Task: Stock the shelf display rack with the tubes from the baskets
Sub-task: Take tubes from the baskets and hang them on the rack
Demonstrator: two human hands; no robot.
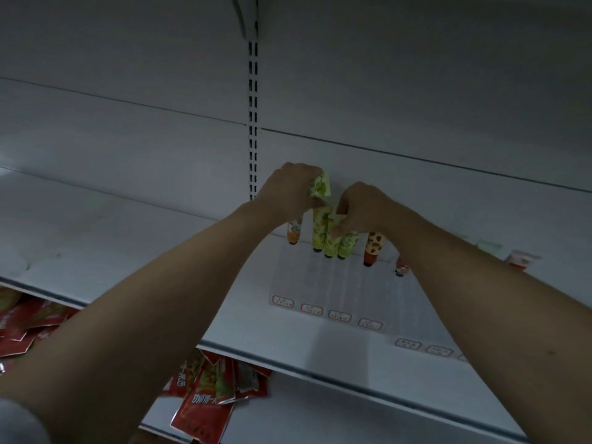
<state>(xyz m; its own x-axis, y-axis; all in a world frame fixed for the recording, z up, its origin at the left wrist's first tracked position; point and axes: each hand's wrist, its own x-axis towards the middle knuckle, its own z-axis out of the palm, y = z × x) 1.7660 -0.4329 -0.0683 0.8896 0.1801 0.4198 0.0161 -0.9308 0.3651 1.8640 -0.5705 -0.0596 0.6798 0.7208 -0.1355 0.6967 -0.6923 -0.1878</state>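
Both my arms reach up to the back of a white shelf [128, 238]. My left hand [288, 190] grips the flat end of a green patterned tube [320, 187]. My right hand [362, 209] pinches the tops of green tubes [333, 241] standing cap-down in a clear display rack [320, 280]. An orange tube [294, 233] stands at the rack's left. A brown spotted tube [373, 246] stands to the right, and a pink-capped tube [400, 269] shows beside my right forearm. No basket is in view.
Red price labels [339, 315] line the rack's front edge. Small white and red boxes [520, 259] lie at the shelf's right. Red snack packets [208, 395] are piled on the lower shelf. A slotted upright [253, 123] runs up the back panel.
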